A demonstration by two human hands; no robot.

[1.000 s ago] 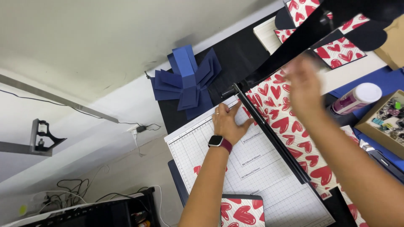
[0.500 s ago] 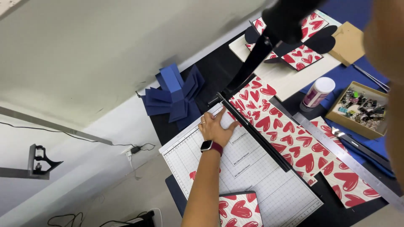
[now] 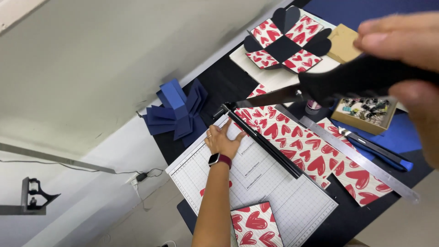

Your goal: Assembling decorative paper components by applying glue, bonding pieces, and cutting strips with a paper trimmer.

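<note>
My left hand (image 3: pixel 222 142), a watch on its wrist, lies flat with fingers spread on the white gridded base of a paper cutter (image 3: pixel 274 196), close to the cutting edge. A white sheet printed with red hearts (image 3: pixel 311 151) lies across the base and sticks out beyond the edge on the right. My right hand (image 3: pixel 407 55), large and blurred near the camera, grips the black handle (image 3: pixel 361 77) of the cutter's blade arm. The arm is raised, its blade (image 3: pixel 274 97) slanting down to the hinge at the base's far corner.
A folded blue paper shape (image 3: pixel 176 112) lies left of the cutter. Behind are a cross-shaped heart-and-black paper layout (image 3: pixel 286 43) and a brown card (image 3: pixel 343 43). To the right are a metal ruler (image 3: pixel 361 160), a blue-handled knife (image 3: pixel 379 148) and a small box of bits (image 3: pixel 366 112). A heart-printed square (image 3: pixel 254 224) lies at the front.
My right hand has swung the blade arm up, away from the base and closer to the camera. My left hand stays flat on the base. The view has shifted.
</note>
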